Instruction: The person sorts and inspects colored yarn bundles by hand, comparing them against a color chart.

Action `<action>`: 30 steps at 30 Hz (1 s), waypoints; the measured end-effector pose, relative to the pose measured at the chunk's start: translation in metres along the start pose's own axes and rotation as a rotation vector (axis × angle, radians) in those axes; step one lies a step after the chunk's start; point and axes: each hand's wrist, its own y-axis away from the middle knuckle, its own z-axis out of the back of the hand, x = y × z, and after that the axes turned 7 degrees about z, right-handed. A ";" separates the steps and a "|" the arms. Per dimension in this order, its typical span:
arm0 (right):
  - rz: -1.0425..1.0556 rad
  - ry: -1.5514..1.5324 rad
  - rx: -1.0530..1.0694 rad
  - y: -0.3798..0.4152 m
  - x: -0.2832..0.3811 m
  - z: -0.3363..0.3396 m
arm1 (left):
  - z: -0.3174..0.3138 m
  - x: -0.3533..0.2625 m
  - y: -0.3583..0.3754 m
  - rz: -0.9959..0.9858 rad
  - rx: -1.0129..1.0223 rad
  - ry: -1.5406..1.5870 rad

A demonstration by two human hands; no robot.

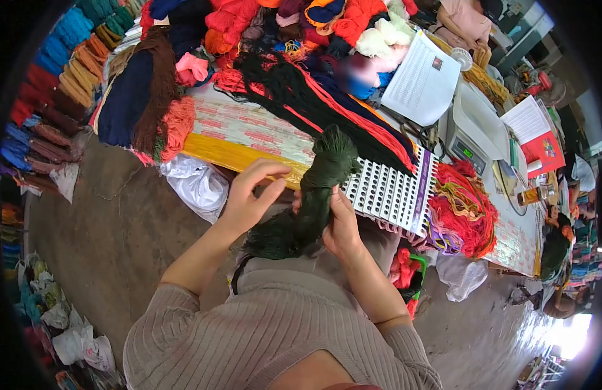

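Dark green, soft yarn hank (328, 170) sits in the right hand's (344, 224) wrapped grip, likely to bunch its strands; the left hand's (243, 197) grip is wide, beside it.

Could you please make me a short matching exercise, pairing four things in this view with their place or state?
Column one:
1. Dark green yarn bundle
2. Left hand
3. Scale
4. White perforated sheet

Column two:
A. Has a lit green readout
B. Held in the right hand
C. Has rows of dark holes
D. Open, with fingers curved

Pairs: 1-B, 2-D, 3-A, 4-C
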 end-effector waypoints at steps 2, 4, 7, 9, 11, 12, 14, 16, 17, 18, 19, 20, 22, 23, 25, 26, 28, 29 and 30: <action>-0.171 -0.234 0.062 -0.003 -0.001 0.007 | -0.014 0.001 0.000 0.139 0.193 0.339; -0.323 -0.436 0.197 -0.007 -0.001 0.014 | -0.020 -0.009 0.002 0.332 0.389 0.589; -0.369 -0.149 -0.036 -0.005 -0.002 0.007 | -0.030 -0.022 0.002 0.386 0.317 0.603; -0.308 -0.160 -0.096 -0.004 0.000 0.006 | -0.036 -0.016 0.002 0.352 0.285 0.604; -0.112 0.036 -0.210 -0.001 0.004 0.009 | -0.039 -0.009 0.001 0.319 0.256 0.604; 0.043 0.202 -0.193 0.001 0.004 0.014 | -0.037 -0.006 -0.002 0.257 0.208 0.565; 0.281 0.395 -0.182 0.005 0.007 0.018 | -0.041 -0.007 -0.005 0.148 0.058 0.485; 0.415 0.495 -0.102 0.014 0.011 0.005 | -0.043 -0.013 -0.002 0.054 -0.051 -0.065; 0.379 0.643 -0.032 0.018 0.012 0.001 | -0.044 -0.019 -0.001 -0.104 -0.053 -0.283; 0.328 0.554 0.004 0.019 0.012 -0.004 | -0.046 -0.025 -0.001 -0.108 -0.017 -0.188; 0.409 0.431 -0.017 0.016 0.007 -0.003 | -0.048 -0.027 0.000 -0.111 0.020 -0.092; 0.370 0.379 -0.041 0.015 0.007 0.004 | -0.052 -0.020 0.005 0.036 0.057 0.263; 0.319 0.291 -0.056 0.012 0.006 0.014 | -0.050 -0.021 0.003 0.158 -0.028 0.468; 0.319 0.287 -0.060 0.014 0.005 0.015 | -0.046 -0.018 0.000 0.138 -0.069 0.285; 0.230 0.266 -0.063 0.017 0.005 0.017 | -0.040 -0.022 -0.004 0.016 0.012 -0.097; 0.243 0.273 -0.058 0.018 0.006 0.016 | -0.043 -0.015 -0.004 0.016 0.037 -0.051; 0.241 0.442 -0.024 0.020 0.013 0.019 | -0.044 -0.016 -0.002 0.154 0.067 0.084; 0.233 0.614 0.007 0.022 0.017 0.022 | -0.046 -0.016 -0.001 0.296 0.095 0.218; 0.221 0.891 -0.020 0.021 0.025 0.021 | -0.046 -0.016 0.000 0.293 0.115 0.220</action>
